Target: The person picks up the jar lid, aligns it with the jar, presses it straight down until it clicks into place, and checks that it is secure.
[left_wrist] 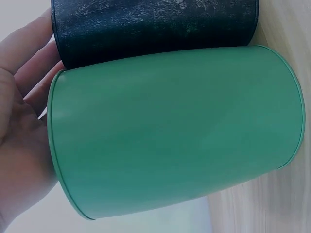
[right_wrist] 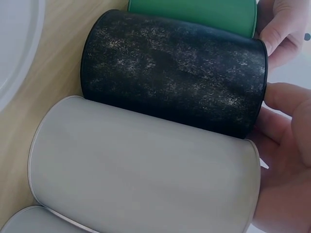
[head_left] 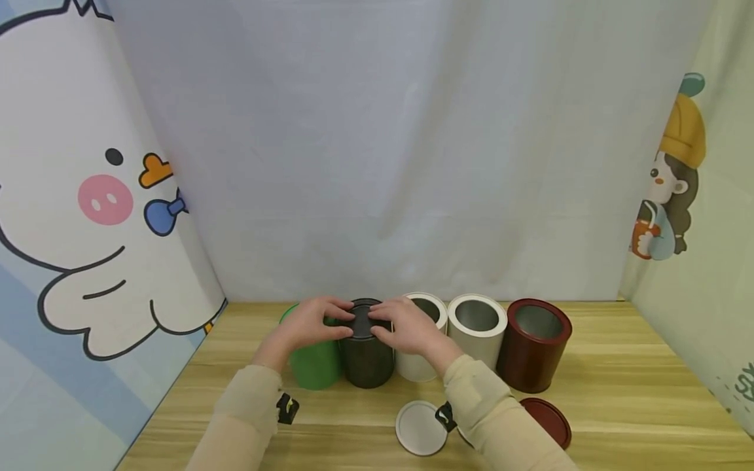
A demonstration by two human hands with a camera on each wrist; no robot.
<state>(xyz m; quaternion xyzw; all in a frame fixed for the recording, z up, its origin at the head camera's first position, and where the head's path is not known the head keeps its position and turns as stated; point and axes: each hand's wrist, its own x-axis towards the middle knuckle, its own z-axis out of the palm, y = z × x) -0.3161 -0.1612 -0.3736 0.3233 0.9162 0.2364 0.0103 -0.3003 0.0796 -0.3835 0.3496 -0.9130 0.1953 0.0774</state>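
A black can with a black lid on top stands between a green can and a white can. From the left, my left hand reaches over the green can, its fingers and thumb touching the black lid. My right hand reaches over the white can and presses the lid's other side. Both hands keep their fingers extended. In the right wrist view, the speckled black can lies against its neighbours. The left wrist view is mostly filled by the green can.
Right of these stand another open white can and an open dark red can. A white lid and a dark red lid lie in front on the wooden table. My right forearm mostly covers another lid. A pale curtain hangs behind.
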